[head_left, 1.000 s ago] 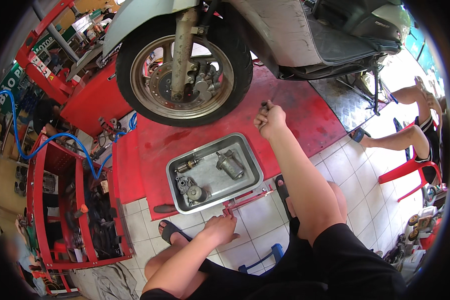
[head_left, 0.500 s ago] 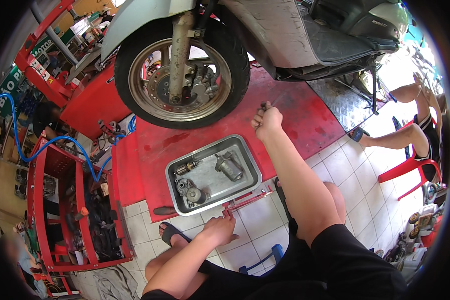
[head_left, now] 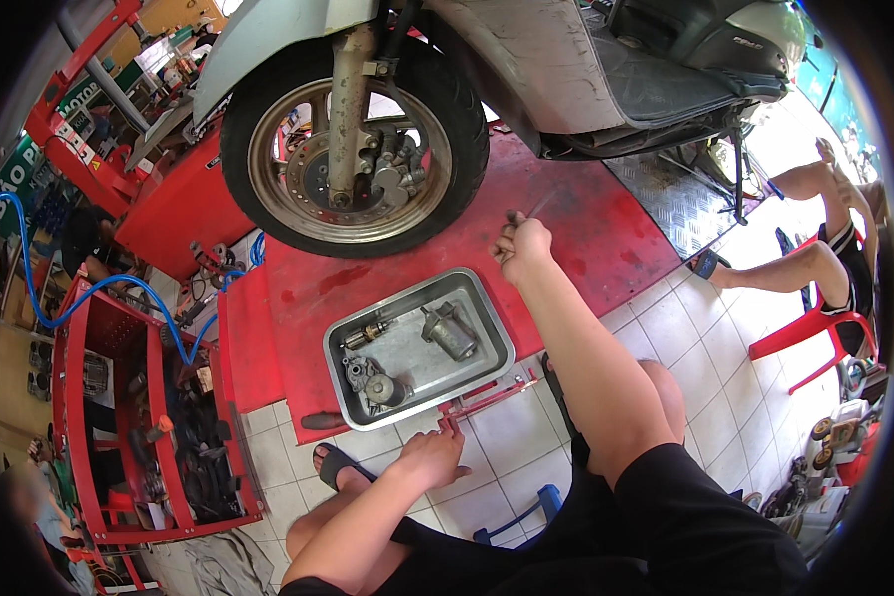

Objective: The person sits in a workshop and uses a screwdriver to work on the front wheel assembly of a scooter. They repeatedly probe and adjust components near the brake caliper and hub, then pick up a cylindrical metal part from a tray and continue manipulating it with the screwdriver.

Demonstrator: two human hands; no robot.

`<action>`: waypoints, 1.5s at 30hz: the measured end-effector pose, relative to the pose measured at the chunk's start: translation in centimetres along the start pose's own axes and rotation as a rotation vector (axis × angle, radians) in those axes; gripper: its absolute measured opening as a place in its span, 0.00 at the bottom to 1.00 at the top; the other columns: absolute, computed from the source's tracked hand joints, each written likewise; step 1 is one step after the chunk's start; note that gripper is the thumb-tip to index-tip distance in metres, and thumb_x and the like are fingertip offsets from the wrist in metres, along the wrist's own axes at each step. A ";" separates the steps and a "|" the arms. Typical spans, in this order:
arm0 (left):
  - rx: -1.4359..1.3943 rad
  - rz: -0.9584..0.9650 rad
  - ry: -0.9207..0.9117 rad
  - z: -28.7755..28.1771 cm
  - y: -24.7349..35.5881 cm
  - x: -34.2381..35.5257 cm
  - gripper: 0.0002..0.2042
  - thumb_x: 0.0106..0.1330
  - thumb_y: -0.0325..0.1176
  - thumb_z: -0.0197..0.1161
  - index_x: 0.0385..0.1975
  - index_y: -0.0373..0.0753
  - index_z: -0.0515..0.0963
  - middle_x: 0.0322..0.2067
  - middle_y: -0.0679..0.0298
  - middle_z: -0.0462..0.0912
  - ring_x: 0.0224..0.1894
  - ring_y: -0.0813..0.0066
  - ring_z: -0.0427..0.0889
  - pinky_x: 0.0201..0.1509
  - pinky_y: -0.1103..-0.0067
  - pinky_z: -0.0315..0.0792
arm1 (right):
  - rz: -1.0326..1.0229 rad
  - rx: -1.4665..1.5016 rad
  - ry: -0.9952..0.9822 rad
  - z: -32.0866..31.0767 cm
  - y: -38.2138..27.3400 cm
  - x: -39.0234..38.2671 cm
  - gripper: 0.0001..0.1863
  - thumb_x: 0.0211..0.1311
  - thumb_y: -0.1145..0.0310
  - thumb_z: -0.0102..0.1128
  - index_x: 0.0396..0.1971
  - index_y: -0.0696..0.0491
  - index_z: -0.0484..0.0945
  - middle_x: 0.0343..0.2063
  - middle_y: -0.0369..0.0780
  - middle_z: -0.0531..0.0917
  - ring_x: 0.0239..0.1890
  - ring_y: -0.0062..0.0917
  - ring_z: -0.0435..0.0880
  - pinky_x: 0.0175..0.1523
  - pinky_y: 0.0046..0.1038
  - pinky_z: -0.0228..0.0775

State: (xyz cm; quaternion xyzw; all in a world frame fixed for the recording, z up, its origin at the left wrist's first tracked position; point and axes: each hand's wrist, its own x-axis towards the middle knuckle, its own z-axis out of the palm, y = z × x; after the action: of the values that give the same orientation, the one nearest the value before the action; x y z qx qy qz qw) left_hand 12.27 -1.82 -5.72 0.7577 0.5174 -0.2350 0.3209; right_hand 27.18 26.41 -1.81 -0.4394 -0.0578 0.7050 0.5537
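Note:
My right hand [head_left: 522,248] is closed above the red lift platform [head_left: 576,223], right of the scooter's front wheel [head_left: 353,164]. A thin tool, its kind unclear, seems to be in its fingers, with a faint slim shaft pointing away. Below the tray, my left hand [head_left: 433,459] hangs with thumb apart, fingertips by a red bracket at the platform's near edge. The metal tray [head_left: 515,353] lies between my hands. In it are a cylindrical motor [head_left: 450,333], a small shaft with a gear [head_left: 366,335] and a cast housing with a round cap [head_left: 377,385].
A dark-handled tool [head_left: 323,421] rests at the platform's near left corner. On the left stand a red tool cart [head_left: 159,417] and a blue air hose [head_left: 99,283]. A person [head_left: 819,273] sits on a red chair [head_left: 800,343] at the right. A blue stool [head_left: 549,502] is below me.
My right hand has shifted slightly left in the picture, still closed. The whole view has moved a little; the parts in the tray lie as before.

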 end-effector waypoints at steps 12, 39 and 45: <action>0.003 -0.002 0.013 0.3 -0.2 0.2 0.30 0.67 0.54 0.63 0.56 0.35 0.70 0.53 0.51 0.79 0.56 0.51 0.79 0.60 0.61 0.73 | 0.015 -0.297 -0.131 -0.2 0.4 0.0 0.12 0.78 0.62 0.40 0.33 0.47 0.70 0.15 0.28 0.60 0.14 0.17 0.52 0.24 0.27 0.50; 0.019 0.050 0.020 -0.5 1.0 -0.7 0.27 0.65 0.52 0.65 0.52 0.34 0.73 0.53 0.51 0.79 0.58 0.55 0.78 0.60 0.61 0.71 | 0.219 -0.575 -0.261 0.0 1.6 -7.7 0.11 0.78 0.60 0.43 0.38 0.48 0.73 0.16 0.28 0.61 0.16 0.14 0.52 0.22 0.25 0.43; -0.001 0.045 -0.019 -0.6 1.5 0.3 0.26 0.66 0.52 0.64 0.53 0.35 0.73 0.54 0.53 0.78 0.60 0.56 0.76 0.63 0.62 0.69 | 0.072 -0.633 -0.219 1.8 2.9 -10.4 0.14 0.78 0.58 0.44 0.44 0.52 0.76 0.26 0.35 0.71 0.20 0.16 0.61 0.23 0.24 0.52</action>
State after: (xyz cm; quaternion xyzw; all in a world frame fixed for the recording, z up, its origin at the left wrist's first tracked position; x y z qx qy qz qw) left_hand 13.79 -1.61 -5.15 0.7669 0.4970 -0.2346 0.3312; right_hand 23.83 17.34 3.41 -0.5130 -0.3173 0.7142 0.3550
